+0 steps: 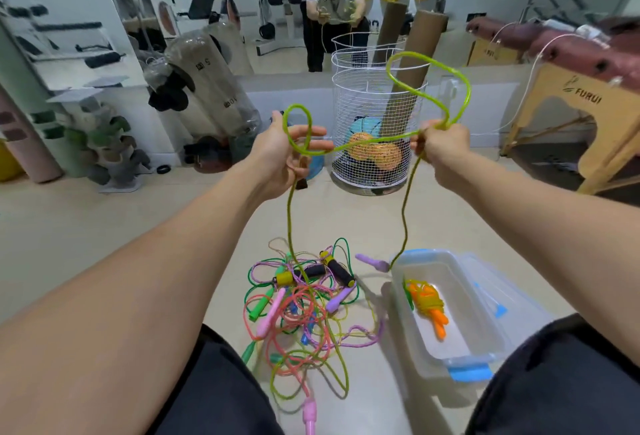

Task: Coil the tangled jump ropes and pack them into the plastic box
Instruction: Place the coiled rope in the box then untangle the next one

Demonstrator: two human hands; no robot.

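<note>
Both hands' grip (pixel 441 144) (pixel 282 157): green rope (pixel 367 142) spans between.

pink handle (pixel 309 415) cut by bottom edge; right hand (pixel 441 144) fingers hidden | rope ends lost in tangle (pixel 304 303)

A pale floor (pixel 104 244) carries everything. On it lies a tangled heap of jump ropes (pixel 304 303) in green, pink, purple and yellow, with black foam handles (pixel 341 270) on top. Just beside the heap stands a clear plastic box (pixel 485 348) with blue clips, resting on what looks like its lid (pixel 495 296). Farther off, a white wire basket (pixel 375 171) stands on the floor
</note>
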